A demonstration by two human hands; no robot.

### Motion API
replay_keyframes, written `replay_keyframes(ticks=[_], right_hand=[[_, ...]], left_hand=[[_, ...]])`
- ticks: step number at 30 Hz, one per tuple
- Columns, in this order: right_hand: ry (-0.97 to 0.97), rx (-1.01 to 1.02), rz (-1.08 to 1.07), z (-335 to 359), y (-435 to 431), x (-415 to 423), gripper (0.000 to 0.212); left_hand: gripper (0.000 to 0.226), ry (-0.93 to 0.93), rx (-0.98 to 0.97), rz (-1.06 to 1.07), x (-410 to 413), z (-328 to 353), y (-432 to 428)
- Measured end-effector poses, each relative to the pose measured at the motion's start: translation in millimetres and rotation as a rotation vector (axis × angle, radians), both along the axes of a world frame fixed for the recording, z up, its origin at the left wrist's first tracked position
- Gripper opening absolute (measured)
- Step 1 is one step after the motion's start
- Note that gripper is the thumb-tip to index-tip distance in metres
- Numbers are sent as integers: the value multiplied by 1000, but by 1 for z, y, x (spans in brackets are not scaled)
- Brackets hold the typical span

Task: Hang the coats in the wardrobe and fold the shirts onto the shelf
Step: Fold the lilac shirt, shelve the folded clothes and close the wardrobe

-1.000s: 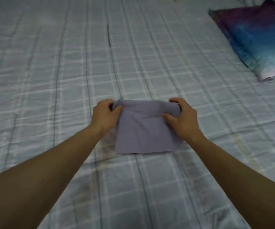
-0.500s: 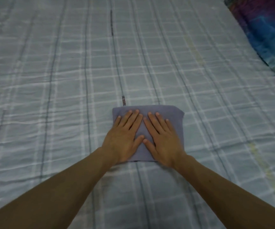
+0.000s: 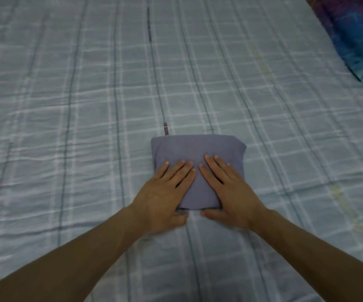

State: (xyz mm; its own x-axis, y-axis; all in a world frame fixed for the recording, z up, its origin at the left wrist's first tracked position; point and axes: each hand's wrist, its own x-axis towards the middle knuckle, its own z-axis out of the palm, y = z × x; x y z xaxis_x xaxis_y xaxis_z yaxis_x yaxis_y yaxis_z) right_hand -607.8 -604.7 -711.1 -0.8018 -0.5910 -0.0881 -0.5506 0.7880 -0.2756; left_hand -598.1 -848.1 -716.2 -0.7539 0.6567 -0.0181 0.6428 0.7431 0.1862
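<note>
Purple shirt (image 3: 198,147) edge: L hand (image 3: 165,197), R hand (image 3: 230,192).

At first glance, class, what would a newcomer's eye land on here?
A folded grey-blue shirt sits mid-frame on the plaid bedspread, with the left hand and right hand pressed flat on its near half. A purple-and-blue pillow lies at the far right edge.

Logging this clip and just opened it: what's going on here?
A person is folding a purple-grey shirt on a checked bedsheet. It lies as a compact folded square, and the left hand and right hand press flat on its near half, fingers straight. It has not yet gone to a shelf.
</note>
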Motion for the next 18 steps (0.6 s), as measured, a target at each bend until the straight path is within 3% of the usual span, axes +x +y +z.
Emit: replay_keyframes(ticks=[3,8,13,18], right_hand=[[24,-40,-45,3,-9,2,94],[157,-64,-119,6,-16,9,82],[239,-114,-166,17,-19,6,76],[261,-116,-160,58,-21,6,63]], left_hand=[[94,-9,-48,77,1,5,17],[57,106,-93,125,1,16,24],[72,34,-179,157,-7,38,29],[56,109,-145,153,-6,82,21]])
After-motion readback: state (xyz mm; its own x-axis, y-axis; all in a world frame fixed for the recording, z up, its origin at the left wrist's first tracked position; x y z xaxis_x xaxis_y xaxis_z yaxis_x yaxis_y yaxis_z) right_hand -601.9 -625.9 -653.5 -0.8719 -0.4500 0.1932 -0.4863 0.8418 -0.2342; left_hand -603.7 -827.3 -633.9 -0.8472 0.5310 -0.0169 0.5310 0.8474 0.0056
